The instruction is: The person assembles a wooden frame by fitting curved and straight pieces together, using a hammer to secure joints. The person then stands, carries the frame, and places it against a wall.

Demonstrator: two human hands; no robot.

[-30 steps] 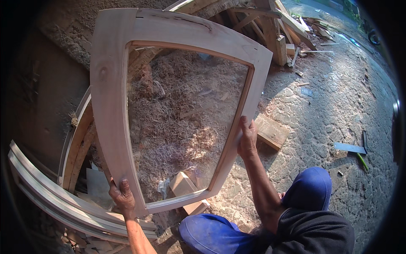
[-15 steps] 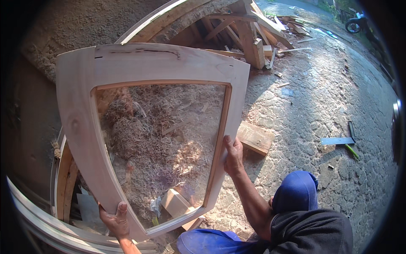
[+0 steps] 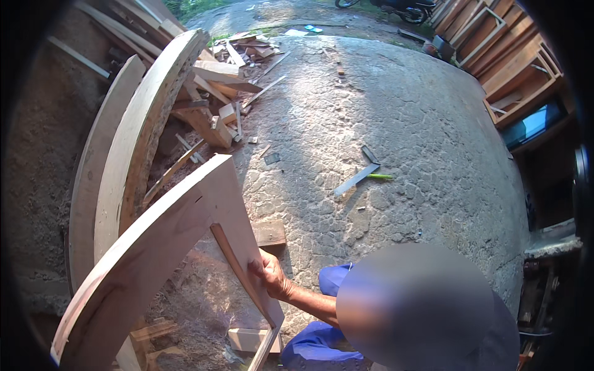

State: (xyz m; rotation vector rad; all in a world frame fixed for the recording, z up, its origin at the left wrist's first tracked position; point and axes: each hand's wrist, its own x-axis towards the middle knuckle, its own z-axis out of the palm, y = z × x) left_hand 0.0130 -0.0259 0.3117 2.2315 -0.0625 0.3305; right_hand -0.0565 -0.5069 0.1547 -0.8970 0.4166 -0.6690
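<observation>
A pale wooden window frame (image 3: pixel 145 256) with a curved top rail stands tilted at the lower left. In the earlier picture a clear pane fills its opening; now only its upper and right parts show, the rest running out of the picture. My right hand (image 3: pixel 270 275) grips the frame's right side piece, fingers wrapped round its outer edge. My left hand is out of sight. Just beyond my right hand lies a wood block (image 3: pixel 270 233), and another pale block (image 3: pixel 246 339) is beside my blue-trousered leg. A blurred patch covers part of my right arm and body.
Big curved timbers (image 3: pixel 139 133) stand at the left, with scrap wood (image 3: pixel 247 49) heaped behind. On the cracked ground lie a try square (image 3: pixel 356 179) and a thin green stick-like thing (image 3: pixel 380 177). Wooden frames (image 3: pixel 520 71) lean at the far right; a motorcycle (image 3: pixel 411 8) stands at the back.
My view has swung to the right. The frame now appears lower, further left and turned more edge-on. My right hand keeps its hold; my left hand has gone from view.
</observation>
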